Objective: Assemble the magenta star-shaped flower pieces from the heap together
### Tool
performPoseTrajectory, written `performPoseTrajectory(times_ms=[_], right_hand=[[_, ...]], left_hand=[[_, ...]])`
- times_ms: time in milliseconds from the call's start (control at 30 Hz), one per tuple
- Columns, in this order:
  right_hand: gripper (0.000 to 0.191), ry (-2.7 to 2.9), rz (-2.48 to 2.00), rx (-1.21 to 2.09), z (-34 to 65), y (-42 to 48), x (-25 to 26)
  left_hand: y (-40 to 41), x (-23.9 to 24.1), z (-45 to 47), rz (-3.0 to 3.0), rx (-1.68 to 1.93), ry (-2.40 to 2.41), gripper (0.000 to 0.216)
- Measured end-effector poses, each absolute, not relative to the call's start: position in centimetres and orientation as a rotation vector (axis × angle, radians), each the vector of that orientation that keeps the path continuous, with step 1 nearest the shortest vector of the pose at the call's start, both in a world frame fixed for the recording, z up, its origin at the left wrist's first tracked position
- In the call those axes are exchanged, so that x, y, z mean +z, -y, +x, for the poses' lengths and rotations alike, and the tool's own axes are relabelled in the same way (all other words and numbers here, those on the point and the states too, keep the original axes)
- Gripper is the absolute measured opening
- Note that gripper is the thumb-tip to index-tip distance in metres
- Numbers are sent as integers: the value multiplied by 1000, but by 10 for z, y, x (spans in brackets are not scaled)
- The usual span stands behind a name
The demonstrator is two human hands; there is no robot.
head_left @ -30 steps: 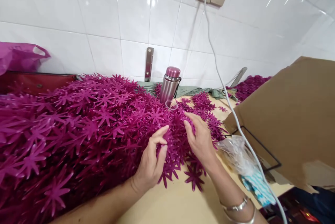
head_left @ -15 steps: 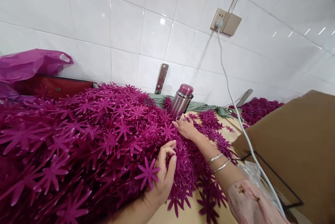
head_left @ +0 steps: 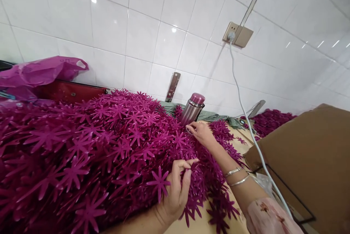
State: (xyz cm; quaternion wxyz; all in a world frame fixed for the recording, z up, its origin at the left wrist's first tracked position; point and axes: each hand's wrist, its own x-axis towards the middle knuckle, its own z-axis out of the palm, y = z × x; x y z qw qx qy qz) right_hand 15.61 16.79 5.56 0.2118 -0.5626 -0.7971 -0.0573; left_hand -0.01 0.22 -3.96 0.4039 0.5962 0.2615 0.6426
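Your left hand (head_left: 176, 190) sits at the near edge of the big heap of purple flower cutouts (head_left: 90, 146), at about six o'clock in the view, its fingers curled and pinched on a few of the flowers, with one flower (head_left: 159, 182) standing up just beside the thumb. Your right hand (head_left: 201, 133) reaches further out, toward one o'clock from the left, with the fingertips drawn together at the top of the heap right next to a small clear ring (head_left: 189, 129); whether they have hold of the ring or of a flower, you cannot tell from here. The steel flask (head_left: 192, 109) with the pink cap stands just beyond that hand, touching the edge of the heap. That is the first risk, as I judge it: a push forward from the right hand, or a tug on flowers packed against the flask, could tip it over. The white cable (head_left: 247, 117) hangs from the wall socket (head_left: 237, 34) and runs down past your right forearm at three o'clock, near the bangles (head_left: 237, 176); a wide sweep of that arm could catch it. Loose flowers (head_left: 218, 212) lie on the bare desk (head_left: 201, 226) near the front edge, and dragging the heap toward you could knock them off.
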Motion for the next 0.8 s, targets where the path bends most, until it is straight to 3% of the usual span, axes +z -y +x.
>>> performPoseTrajectory(times_ms=[167, 267, 367, 600, 800], right_hand=[[44, 1883, -1331, -223, 146, -105, 115], [33, 1557, -925, -160, 126, -51, 146], [24, 1513, -788, -221, 107, -11, 156], [27, 1665, -530, -249, 105, -11, 141], [22, 1922, -567, -457, 113, -34, 139]], left_hand=[[-12, 29, -5, 1087, 1682, -666, 25], [-26, 77, -13, 909, 1717, -553, 27], [-33, 108, -20, 852, 1633, -492, 25], [-22, 129, -20, 750, 1484, -413, 17], [-19, 133, -18, 544, 1509, -419, 15]])
